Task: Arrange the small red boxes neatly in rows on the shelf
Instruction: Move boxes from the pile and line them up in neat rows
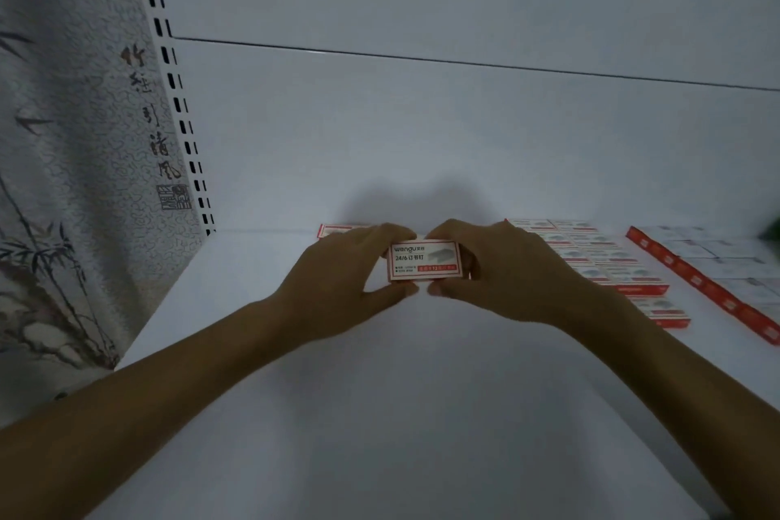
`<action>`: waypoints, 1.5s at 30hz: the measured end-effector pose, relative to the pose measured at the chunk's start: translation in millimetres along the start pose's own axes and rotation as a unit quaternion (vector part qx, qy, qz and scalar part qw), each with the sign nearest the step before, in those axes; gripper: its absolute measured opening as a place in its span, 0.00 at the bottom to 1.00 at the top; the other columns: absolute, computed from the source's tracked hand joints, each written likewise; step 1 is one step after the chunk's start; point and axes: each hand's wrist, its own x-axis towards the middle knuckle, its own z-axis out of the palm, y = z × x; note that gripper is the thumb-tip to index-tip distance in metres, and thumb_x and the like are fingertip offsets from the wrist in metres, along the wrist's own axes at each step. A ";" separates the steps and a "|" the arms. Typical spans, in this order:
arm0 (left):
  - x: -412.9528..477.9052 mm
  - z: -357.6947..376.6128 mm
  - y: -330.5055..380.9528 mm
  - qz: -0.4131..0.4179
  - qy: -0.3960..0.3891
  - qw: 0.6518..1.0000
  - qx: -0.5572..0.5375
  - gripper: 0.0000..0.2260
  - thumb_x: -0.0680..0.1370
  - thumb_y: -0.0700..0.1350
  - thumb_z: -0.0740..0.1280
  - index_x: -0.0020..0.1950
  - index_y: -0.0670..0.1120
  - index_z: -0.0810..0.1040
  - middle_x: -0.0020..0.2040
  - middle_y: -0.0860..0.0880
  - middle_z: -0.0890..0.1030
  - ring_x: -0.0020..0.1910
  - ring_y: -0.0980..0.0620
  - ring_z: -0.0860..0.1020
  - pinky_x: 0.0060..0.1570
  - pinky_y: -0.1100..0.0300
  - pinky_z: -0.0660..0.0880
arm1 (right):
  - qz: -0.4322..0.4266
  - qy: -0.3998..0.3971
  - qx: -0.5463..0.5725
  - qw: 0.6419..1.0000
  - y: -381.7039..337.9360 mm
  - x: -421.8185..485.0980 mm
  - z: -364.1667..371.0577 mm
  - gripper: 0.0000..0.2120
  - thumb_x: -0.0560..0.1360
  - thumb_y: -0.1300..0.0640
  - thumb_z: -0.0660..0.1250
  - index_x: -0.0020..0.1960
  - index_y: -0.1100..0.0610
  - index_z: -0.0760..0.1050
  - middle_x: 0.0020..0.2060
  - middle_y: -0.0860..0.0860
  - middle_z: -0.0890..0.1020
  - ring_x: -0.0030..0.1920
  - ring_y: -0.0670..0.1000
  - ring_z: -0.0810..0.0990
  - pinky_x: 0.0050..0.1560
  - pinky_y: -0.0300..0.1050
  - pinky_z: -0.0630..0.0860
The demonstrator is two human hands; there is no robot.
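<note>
While we hold a small red box (424, 262) over the middle of the shelf (380, 414), most of the white board lies bare in front of us and to our left, out to the left edge, where the slotted upright (181, 110) rises beside a bamboo wall hanging (71, 182). At the rear, the shelf ends at the white back panel (422, 139). One more box (337, 229) lies against that panel just behind our left hand (337, 279). To the right the room is taken: rows of boxes (591, 253) lie flat, side by side, running from the back towards the front, with a single box (662, 310) at their near end. Beyond them, near the right edge, lies a long red-sided pack (696, 279).

Both hands close narrowly on the box. Our left hand takes its left end and our right hand (506, 274) its right end, fingers curled over the far edge and thumbs under the near edge, the thumb tips nearly meeting. Its printed face looks up at us. We cannot tell whether it touches the shelf.
</note>
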 end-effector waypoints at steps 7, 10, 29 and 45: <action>33.6 31.2 64.4 0.014 -0.041 0.999 -0.019 0.38 0.69 0.64 0.66 0.74 0.53 0.57 0.67 0.54 0.73 0.62 0.55 0.72 0.58 0.61 0.67 | 0.020 0.033 0.001 0.999 51.9 -51.8 -26.2 0.24 0.69 0.38 0.67 0.61 0.44 0.68 0.52 0.43 0.80 0.44 0.43 0.78 0.45 0.37 0.75; 48.6 52.3 92.9 0.020 -0.048 0.999 -0.012 0.38 0.70 0.63 0.67 0.75 0.53 0.55 0.68 0.53 0.71 0.63 0.55 0.70 0.58 0.64 0.65 | 0.021 0.039 0.009 0.999 80.1 -74.6 -42.6 0.25 0.68 0.40 0.69 0.62 0.47 0.70 0.53 0.43 0.80 0.44 0.42 0.76 0.42 0.29 0.70; 67.5 132.7 161.2 -0.048 0.002 0.999 -0.012 0.37 0.70 0.63 0.64 0.74 0.48 0.59 0.72 0.50 0.65 0.70 0.51 0.64 0.66 0.48 0.66 | -0.018 0.002 0.048 0.999 187.0 -109.5 -35.7 0.29 0.68 0.40 0.69 0.66 0.47 0.70 0.67 0.48 0.69 0.66 0.48 0.65 0.65 0.45 0.62; 58.6 142.6 158.6 -0.074 -0.027 0.995 0.068 0.25 0.75 0.60 0.56 0.68 0.48 0.70 0.70 0.47 0.69 0.65 0.47 0.70 0.60 0.49 0.72 | -0.020 0.066 0.077 0.995 190.6 -114.5 0.4 0.27 0.69 0.38 0.61 0.63 0.51 0.74 0.64 0.51 0.74 0.64 0.53 0.71 0.64 0.53 0.65</action>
